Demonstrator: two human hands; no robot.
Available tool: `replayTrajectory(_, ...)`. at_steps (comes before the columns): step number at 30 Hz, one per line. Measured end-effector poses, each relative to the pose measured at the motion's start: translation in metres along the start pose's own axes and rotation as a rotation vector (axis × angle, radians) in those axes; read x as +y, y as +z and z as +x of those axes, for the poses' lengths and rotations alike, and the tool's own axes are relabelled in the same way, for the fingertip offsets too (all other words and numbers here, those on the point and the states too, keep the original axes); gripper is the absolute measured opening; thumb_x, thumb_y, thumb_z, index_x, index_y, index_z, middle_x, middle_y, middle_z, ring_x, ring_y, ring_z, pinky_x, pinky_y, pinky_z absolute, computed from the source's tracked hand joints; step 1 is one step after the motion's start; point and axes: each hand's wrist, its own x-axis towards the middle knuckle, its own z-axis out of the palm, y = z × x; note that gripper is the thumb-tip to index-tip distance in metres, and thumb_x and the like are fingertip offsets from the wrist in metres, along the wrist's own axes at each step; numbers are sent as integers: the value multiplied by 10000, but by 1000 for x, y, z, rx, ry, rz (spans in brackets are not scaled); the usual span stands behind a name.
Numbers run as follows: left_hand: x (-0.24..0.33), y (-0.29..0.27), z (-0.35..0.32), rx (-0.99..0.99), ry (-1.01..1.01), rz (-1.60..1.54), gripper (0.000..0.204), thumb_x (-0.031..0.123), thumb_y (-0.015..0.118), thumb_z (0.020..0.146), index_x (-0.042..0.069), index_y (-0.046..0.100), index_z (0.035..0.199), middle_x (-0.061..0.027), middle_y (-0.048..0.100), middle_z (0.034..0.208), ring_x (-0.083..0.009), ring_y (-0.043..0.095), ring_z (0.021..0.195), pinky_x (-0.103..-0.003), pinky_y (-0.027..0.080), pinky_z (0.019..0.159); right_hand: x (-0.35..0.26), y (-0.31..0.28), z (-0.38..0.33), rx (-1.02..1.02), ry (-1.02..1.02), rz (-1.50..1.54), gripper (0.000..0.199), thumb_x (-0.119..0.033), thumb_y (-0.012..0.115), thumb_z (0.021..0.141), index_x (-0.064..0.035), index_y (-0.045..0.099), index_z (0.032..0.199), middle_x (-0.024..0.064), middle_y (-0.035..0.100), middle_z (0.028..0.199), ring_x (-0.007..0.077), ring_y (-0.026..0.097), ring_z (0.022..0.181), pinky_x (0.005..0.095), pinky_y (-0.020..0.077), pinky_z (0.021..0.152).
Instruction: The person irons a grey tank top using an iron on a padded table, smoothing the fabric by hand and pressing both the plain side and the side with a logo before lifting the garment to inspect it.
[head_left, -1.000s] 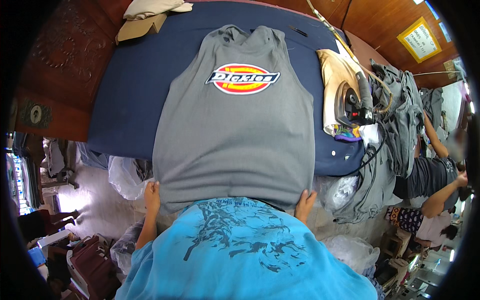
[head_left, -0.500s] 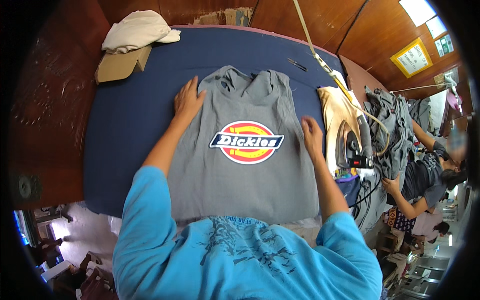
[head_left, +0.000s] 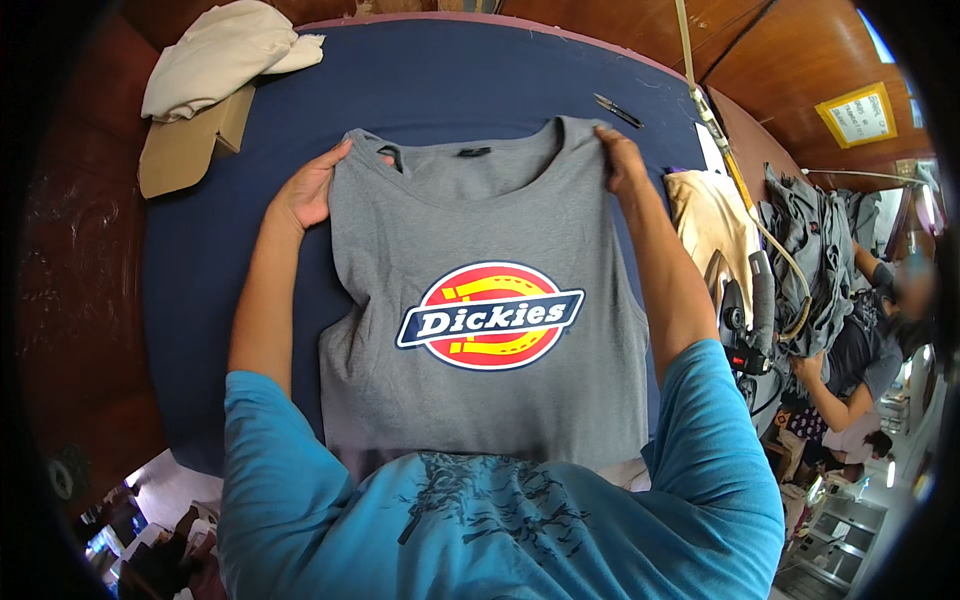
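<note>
A grey sleeveless shirt point(head_left: 480, 240) with a round red, yellow and blue emblem lies flat, front up, on a blue padded table point(head_left: 230, 230). My left hand point(head_left: 305, 190) grips the shirt's left shoulder strap. My right hand point(head_left: 620, 160) pinches the right shoulder strap at the far edge. Both forearms reach out over the shirt's sides from blue sleeves.
An iron point(head_left: 745, 310) on a cream cloth point(head_left: 710, 225) sits at the table's right edge, with a cord running up. Small snips point(head_left: 617, 109) lie at the far right. Folded cream fabric point(head_left: 225, 55) and a cardboard piece point(head_left: 185, 145) sit far left. Another person point(head_left: 850, 350) works at right beside grey garments point(head_left: 810, 240).
My hands slid from the shirt's hem up along its sides to the shoulder straps. The view tilted further over the table.
</note>
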Motion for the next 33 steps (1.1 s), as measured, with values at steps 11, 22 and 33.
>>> replayTrajectory(11,1,6,2,681,834,136,383,5,547,828,75,472,1197,-184,485,1228,-287,508,1090,-389,414,950,-12,-13,5,-338,-159,82,86,-108,552,858,-46,579,910,53,594,862,157,568,815,303,457,797)
replayTrajectory(22,-27,0,-8,986,651,1476,660,372,660,783,46,411,1300,-221,444,1252,-342,466,1142,-382,392,951,-19,-27,-65,161,-677,-1255,543,-505,423,883,-3,541,1051,224,619,990,391,576,947,432,456,811)
replayTrajectory(33,-107,40,-193,541,-24,1438,368,311,639,807,-33,591,931,-36,516,785,-139,461,692,-290,395,654,48,-146,-221,-363,-80,-1088,342,-270,682,771,7,594,953,76,594,845,170,536,781,293,409,757)
